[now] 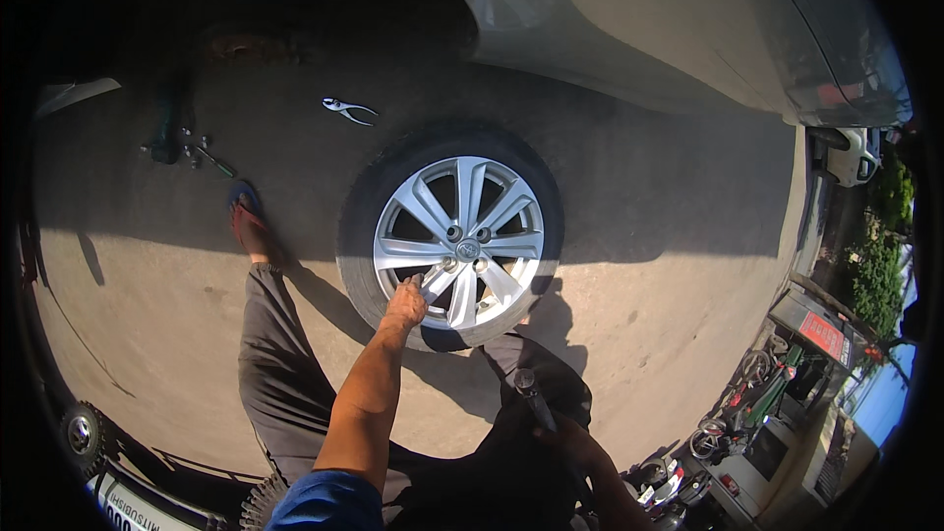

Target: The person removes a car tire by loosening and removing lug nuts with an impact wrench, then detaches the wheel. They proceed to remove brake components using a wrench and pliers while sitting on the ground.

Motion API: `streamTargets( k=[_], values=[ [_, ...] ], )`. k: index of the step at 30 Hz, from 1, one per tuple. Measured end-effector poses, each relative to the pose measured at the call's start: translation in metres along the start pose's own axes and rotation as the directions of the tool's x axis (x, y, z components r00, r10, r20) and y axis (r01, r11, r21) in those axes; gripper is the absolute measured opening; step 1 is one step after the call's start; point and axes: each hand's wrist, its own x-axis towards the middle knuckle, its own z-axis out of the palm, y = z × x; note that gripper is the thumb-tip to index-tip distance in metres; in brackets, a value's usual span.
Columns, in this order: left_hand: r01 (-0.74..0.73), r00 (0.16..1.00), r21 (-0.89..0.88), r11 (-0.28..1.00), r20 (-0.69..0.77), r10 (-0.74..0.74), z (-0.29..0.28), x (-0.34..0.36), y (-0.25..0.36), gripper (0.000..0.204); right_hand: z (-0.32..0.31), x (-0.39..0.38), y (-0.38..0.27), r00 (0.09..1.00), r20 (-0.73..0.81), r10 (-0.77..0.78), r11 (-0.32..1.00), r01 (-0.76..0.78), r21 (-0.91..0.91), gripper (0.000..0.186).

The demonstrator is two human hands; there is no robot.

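Observation:
In front of me is a car wheel (500,285), a silver multi-spoke alloy rim inside a black tyre (356,192). My left hand (406,303) rests at the rim's lower left, its fingers curled round a spoke; the fingertips are partly hidden. In my right hand (573,444), low and to the right of the wheel, is a dark tool with a thick cylindrical end (527,383). That hand is in shade, so the tool's exact kind does not show. The tool's end stays apart from the tyre.
Slip-joint pliers (347,111) lie on the concrete beyond the wheel. Farther left are a green-handled screwdriver (216,163), small metal pieces (190,149) and a dark green jack-like object (169,128). A car body (629,29) overhangs at the top right; motorbikes (703,442) stand at lower right.

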Motion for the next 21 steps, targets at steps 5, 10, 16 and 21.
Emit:
streamTargets(
  k=[5, 10, 16, 21],
  values=[
    [0.176, 0.983, -0.258, 0.950, -0.008, -0.184, 0.052, -0.087, -0.044, 0.050, -0.020, 0.028, -0.036, 1.000, -0.003, -0.029, 0.995, 0.028, -0.095, 0.041],
    [0.403, 0.915, -0.198, 0.894, 0.113, -0.387, 0.054, -0.097, -0.094, 0.041, -0.010, 0.050, -0.093, 0.996, -0.040, 0.080, 0.997, -0.080, 0.005, 0.035],
    [0.406, 0.813, 0.033, 0.913, 0.442, -0.378, -0.068, -0.095, -0.051, 0.035, 0.063, 0.055, -0.215, 0.984, -0.144, 0.109, 0.839, -0.168, -0.517, 0.029],
    [0.288, 0.920, -0.375, 0.881, -0.149, -0.363, -0.280, -0.105, -0.037, 0.027, 0.157, 0.048, -0.332, 0.974, -0.215, 0.071, 0.442, -0.224, -0.869, 0.046]
  ],
)
